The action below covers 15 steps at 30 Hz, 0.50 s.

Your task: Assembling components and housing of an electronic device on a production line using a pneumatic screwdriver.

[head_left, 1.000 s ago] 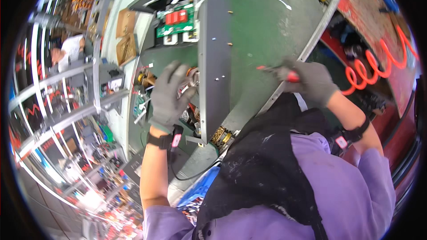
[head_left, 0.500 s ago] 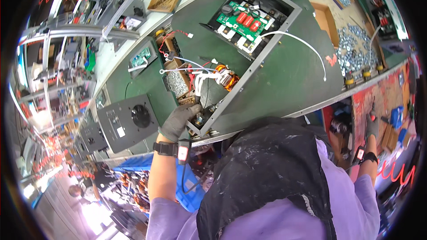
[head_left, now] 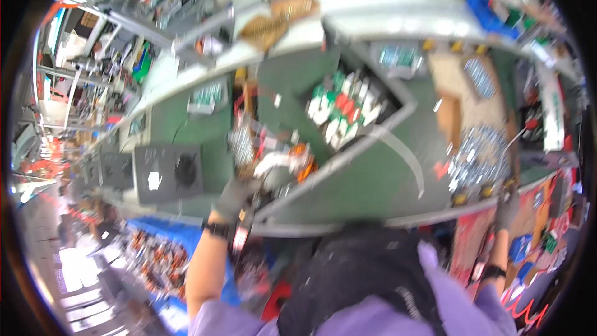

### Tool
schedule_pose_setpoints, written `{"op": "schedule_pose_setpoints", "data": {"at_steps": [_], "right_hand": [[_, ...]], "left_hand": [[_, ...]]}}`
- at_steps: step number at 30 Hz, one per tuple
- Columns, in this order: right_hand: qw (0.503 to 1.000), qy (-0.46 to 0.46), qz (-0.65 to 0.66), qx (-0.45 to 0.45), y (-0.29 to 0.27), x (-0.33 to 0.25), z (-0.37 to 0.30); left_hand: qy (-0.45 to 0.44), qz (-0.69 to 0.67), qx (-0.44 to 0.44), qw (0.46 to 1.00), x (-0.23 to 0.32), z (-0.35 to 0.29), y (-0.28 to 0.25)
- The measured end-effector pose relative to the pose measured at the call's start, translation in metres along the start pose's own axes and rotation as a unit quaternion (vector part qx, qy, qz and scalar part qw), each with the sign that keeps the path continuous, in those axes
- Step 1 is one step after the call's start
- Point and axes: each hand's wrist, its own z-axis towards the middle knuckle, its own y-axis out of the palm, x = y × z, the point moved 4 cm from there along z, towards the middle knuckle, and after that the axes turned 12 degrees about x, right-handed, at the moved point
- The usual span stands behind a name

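My left hand, in a grey glove, is at the near left corner of an open grey metal chassis, its fingers closed around that corner. Beside it in the chassis are a copper-wound coil and white-sleeved wires. Farther back, a green circuit board with red and white parts is mounted in the chassis. At the far right, my right hand, also gloved, reaches to the bench's front edge near a pile of loose screws. Motion blur hides its fingers.
A white cable curves over the green bench top. Black panels with a round fan opening lie at the left. Cardboard trays are at the back. A blue bin of coils stands below the bench.
The whole view has shifted and blurred, with the bench now lower in the picture. My right hand has moved from over the red surface toward the bench edge. My left hand stays at the chassis corner.
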Motion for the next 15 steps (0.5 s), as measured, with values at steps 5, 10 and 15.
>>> {"op": "schedule_pose_setpoints", "data": {"at_steps": [5,10,15], "right_hand": [[0.900,-0.215,0.378,0.028,-0.051,-0.277,0.118],[0.860,-0.295,0.410,-0.074,-0.055,-0.543,0.194],[0.748,-0.248,0.583,-0.198,-0.031,-0.713,0.189]], "left_hand": [[0.034,-0.124,0.039,0.991,0.010,-0.001,0.006],[0.001,-0.160,0.045,0.986,0.011,-0.010,0.001],[-0.054,-0.149,0.000,0.987,0.007,-0.012,-0.004]]}}
